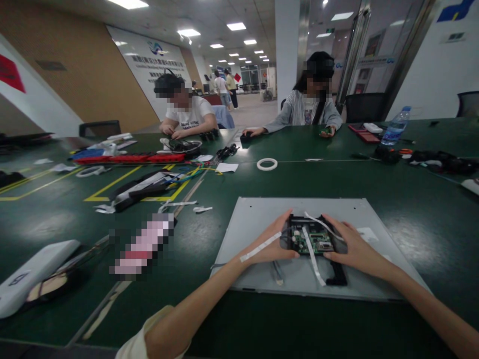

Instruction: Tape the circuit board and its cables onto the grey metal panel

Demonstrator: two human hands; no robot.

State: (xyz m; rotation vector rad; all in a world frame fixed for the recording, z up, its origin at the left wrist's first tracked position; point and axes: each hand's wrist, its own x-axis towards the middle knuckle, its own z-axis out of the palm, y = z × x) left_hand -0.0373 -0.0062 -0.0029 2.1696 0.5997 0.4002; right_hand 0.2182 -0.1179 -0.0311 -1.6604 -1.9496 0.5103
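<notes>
A green circuit board (pixel 312 241) sits in a black plastic frame (pixel 338 275) over a flat grey metal panel (pixel 258 219). My left hand (pixel 270 242) grips the frame's left side between thumb and fingers. Opposite it, my right hand (pixel 352 244) grips the right side the same way. White tape strips (pixel 313 257) hang across the board, and another piece of tape (pixel 261 247) is stuck along my left hand and wrist. A short grey cable (pixel 277 273) lies on the panel below my left hand. Fingertips behind the frame are hidden.
Left on the green table are a pixelated phone-shaped thing (pixel 144 244), a white device (pixel 33 274) and a black bundle with cables (pixel 144 189). A white tape roll (pixel 267 164) lies ahead. Two people (pixel 189 112) sit across; a water bottle (pixel 396 127) stands far right.
</notes>
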